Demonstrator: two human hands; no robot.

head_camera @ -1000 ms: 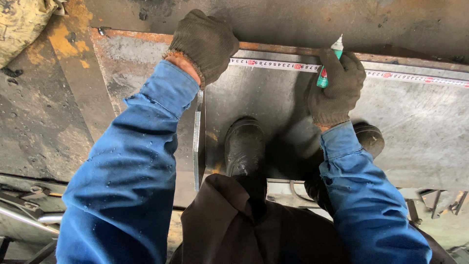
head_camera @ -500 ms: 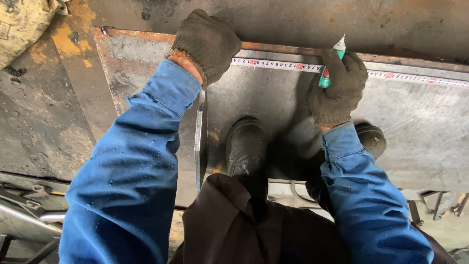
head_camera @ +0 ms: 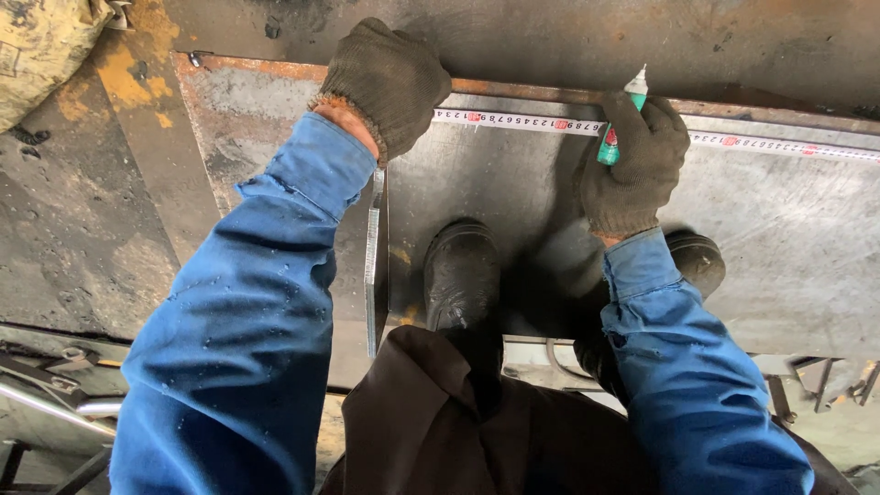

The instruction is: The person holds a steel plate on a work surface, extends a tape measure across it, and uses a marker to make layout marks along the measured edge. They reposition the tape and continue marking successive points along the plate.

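My left hand [head_camera: 387,81], in a dark knit glove, presses down on the left end of a white tape measure [head_camera: 752,143] laid along the far edge of a grey steel plate [head_camera: 788,247]. My right hand [head_camera: 634,165], gloved the same way, grips a green marker pen [head_camera: 619,124] with a white tip. The tip points up and rests at the tape's edge. Both sleeves are blue. My two black boots [head_camera: 461,270] stand on the plate below the hands.
A rusty steel sheet [head_camera: 229,119] lies under the plate at left, with yellow-stained floor beyond. A yellowish sack [head_camera: 41,46] sits at the top left corner. Metal bars and rods [head_camera: 46,394] lie at the lower left, more at the lower right [head_camera: 825,385].
Both hands stay in place on the tape and marker. The view has shifted only slightly.
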